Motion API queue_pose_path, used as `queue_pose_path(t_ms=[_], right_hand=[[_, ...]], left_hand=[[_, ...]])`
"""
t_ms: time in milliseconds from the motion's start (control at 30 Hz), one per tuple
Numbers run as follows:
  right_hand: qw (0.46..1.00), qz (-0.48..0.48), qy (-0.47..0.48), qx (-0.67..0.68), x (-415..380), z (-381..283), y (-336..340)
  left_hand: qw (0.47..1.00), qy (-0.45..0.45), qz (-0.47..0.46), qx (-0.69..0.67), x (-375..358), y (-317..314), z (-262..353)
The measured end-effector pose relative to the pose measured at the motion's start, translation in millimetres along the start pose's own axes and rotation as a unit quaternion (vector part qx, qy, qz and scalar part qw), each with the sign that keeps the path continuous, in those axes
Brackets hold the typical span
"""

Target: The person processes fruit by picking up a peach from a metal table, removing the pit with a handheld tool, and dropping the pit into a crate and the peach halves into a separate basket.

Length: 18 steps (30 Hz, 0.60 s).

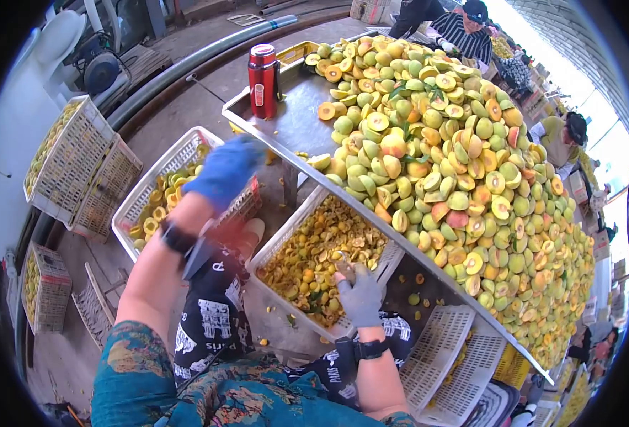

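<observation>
My left hand [225, 171], in a blue glove, is blurred and raised above a white crate of halved fruit [159, 186] near the metal table's edge; what it holds cannot be made out. My right hand [359, 293], in a grey glove, rests over a second white crate [325, 255] full of fruit scraps and pits, its fingers closed around a small pit-like piece [344, 269]. A large heap of halved peaches [456, 164] covers the metal table [286, 117].
A red thermos [262, 80] stands on the table's bare corner. Several white crates [72, 167] of fruit sit on the floor at left, empty crates [446, 356] at lower right. Other people [464, 32] work along the table's far side.
</observation>
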State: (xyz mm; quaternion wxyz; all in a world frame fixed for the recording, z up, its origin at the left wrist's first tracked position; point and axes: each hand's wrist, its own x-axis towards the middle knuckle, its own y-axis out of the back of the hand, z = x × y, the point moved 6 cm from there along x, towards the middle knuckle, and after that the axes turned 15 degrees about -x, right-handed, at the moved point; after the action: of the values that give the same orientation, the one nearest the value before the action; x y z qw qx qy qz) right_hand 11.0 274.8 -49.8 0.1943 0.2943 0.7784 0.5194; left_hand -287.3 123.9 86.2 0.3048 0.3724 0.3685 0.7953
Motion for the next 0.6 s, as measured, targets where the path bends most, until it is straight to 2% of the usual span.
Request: queue_pose_path(t_ms=[100, 133, 200, 267, 300, 333, 400, 433, 467, 533, 600], right_hand=[[1.000, 0.001, 0.006, 0.027, 6.5, -1.2, -0.8], [0.999, -0.002, 0.006, 0.042, 7.5, -0.3, -3.0], [0.999, 0.000, 0.001, 0.043, 9.1, -0.4, -3.6], [0.995, -0.051, -0.011, 0.080, 8.3, -4.7, -2.1], [0.994, -0.050, -0.009, 0.094, 8.0, -3.0, -6.5], [0.994, -0.049, -0.014, 0.096, 7.5, -0.5, -8.3], [0.993, -0.034, 0.008, 0.112, 8.0, -3.1, -7.0], [0.993, -0.032, 0.008, 0.114, 9.1, -2.1, -8.4], [0.992, -0.018, 0.012, 0.123, 9.9, -0.9, -8.7], [0.991, -0.002, 0.015, 0.134, 7.5, -4.7, -5.4], [0.982, 0.029, 0.004, 0.186, 4.1, -11.4, 7.5]], left_hand=[[0.987, -0.004, -0.124, -0.099, 71.4, -79.0, 0.5], [0.981, 0.016, -0.174, -0.089, 89.8, -102.2, -2.6], [0.966, 0.002, -0.259, -0.024, 121.8, -151.0, -23.9], [0.899, 0.062, -0.430, 0.052, 131.1, -180.3, -35.8], [0.874, 0.118, -0.472, 0.004, 130.1, -170.0, -23.0], [0.872, 0.114, -0.476, 0.006, 129.8, -166.7, -16.6], [0.896, 0.149, -0.414, -0.062, 131.7, -155.7, -13.4], [0.923, 0.103, -0.360, -0.083, 134.2, -170.9, -29.6], [0.924, 0.103, -0.360, -0.080, 127.2, -174.9, -33.8], [0.963, 0.068, -0.221, -0.135, 113.3, -162.8, -28.1], [0.960, 0.090, -0.208, -0.166, 96.7, -152.9, -11.1]])
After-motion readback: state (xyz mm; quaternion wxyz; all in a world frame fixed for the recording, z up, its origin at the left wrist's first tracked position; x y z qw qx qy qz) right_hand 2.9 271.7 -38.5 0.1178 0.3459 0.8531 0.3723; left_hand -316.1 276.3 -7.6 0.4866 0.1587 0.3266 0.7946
